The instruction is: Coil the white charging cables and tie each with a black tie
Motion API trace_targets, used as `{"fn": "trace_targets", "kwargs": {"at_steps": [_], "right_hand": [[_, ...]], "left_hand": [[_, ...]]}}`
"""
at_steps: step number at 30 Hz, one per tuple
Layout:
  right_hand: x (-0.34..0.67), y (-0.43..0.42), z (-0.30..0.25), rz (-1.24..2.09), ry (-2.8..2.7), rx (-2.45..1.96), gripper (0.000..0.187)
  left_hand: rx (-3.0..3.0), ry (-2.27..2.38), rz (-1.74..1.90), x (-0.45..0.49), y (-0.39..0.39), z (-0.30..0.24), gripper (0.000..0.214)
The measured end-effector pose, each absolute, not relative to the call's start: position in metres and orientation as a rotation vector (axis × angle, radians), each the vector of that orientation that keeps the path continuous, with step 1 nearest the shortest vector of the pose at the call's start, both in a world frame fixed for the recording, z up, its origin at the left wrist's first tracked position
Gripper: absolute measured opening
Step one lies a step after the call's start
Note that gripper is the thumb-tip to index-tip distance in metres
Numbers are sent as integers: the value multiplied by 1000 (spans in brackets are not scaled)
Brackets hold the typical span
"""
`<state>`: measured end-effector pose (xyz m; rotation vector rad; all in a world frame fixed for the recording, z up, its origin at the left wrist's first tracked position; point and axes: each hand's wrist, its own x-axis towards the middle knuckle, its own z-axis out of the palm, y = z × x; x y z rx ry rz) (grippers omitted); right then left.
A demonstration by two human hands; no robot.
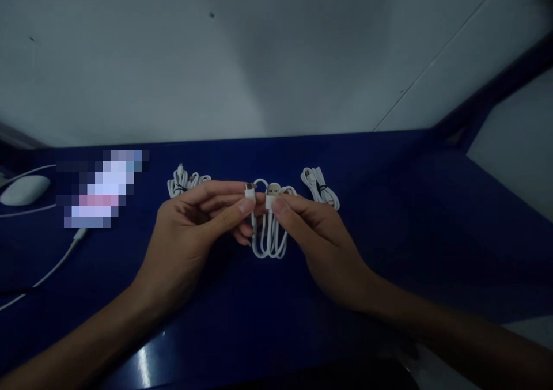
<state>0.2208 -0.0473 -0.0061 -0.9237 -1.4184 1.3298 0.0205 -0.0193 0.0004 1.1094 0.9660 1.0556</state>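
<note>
A looped white USB cable (270,243) is held up between both hands, above a blue table. My left hand (190,223) pinches its small USB-C style plug between thumb and fingers, metal end up. Beside it, my right hand (324,240) grips the wider USB-A plug, its metal end also pointing up. The coils hang below the fingertips. Behind my left hand lies a white cable bundle (179,184), partly covered by the fingers. Another white cable bundle (319,185), bound with a black tie, lies behind my right hand.
On the left, a pixelated lit device (103,191) has a white cable (56,269) plugged into its near end. A white mouse-shaped object (25,190) sits at the far left. The blue table (242,315) meets a pale wall (173,67) at the back.
</note>
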Motion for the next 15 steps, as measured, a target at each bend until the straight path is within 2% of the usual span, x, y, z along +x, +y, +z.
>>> {"fn": "trace_targets", "kwargs": {"at_steps": [7, 15], "right_hand": [[224, -45, -10, 1168, -1515, -1022, 39], [224, -44, -10, 1244, -1458, -970, 34]], "left_hand": [[1125, 1020, 988, 21, -19, 0, 17], [1179, 1079, 977, 23, -22, 5, 18]]}}
